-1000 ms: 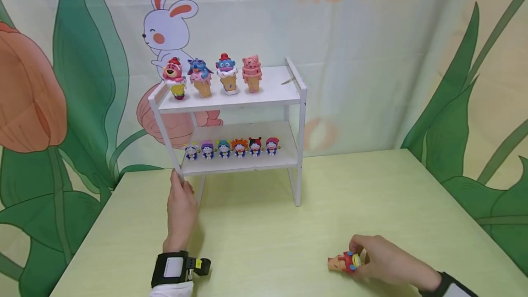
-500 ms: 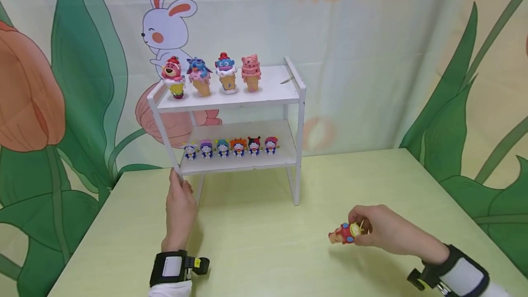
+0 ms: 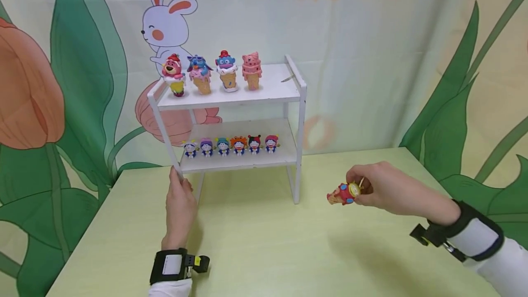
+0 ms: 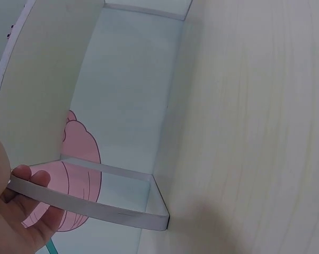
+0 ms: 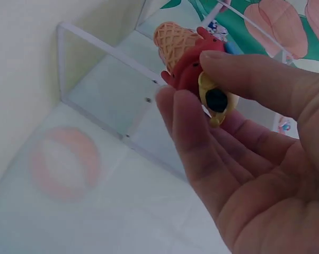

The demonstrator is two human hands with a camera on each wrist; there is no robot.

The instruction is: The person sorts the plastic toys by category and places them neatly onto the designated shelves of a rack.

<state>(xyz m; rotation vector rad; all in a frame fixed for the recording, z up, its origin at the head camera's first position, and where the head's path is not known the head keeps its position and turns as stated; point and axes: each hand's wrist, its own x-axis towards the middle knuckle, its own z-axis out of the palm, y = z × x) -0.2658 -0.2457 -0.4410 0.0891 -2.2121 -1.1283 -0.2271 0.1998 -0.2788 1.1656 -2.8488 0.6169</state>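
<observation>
My right hand (image 3: 383,187) pinches an ice-cream-cone figurine (image 3: 343,194) between thumb and fingers, above the table to the right of the shelf. In the right wrist view the figurine (image 5: 188,61) shows a waffle cone, a red middle and a yellow head, its cone tilted up and away from the palm. My left hand (image 3: 180,212) grips the front left leg of the white two-tier shelf (image 3: 243,167); in the left wrist view its fingers (image 4: 35,206) curl round the white bar (image 4: 96,208).
Several ice-cream-cone figurines (image 3: 228,74) stand in a row on the shelf's top tier, left of a small mark. Several small blue-and-white figurines (image 3: 239,146) line the lower tier. A printed curtain (image 3: 363,81) hangs behind the pale green table (image 3: 264,251).
My right hand has lifted the ice-cream-cone figurine off the table and raised it towards the height of the lower tier. The left hand stays on the shelf leg.
</observation>
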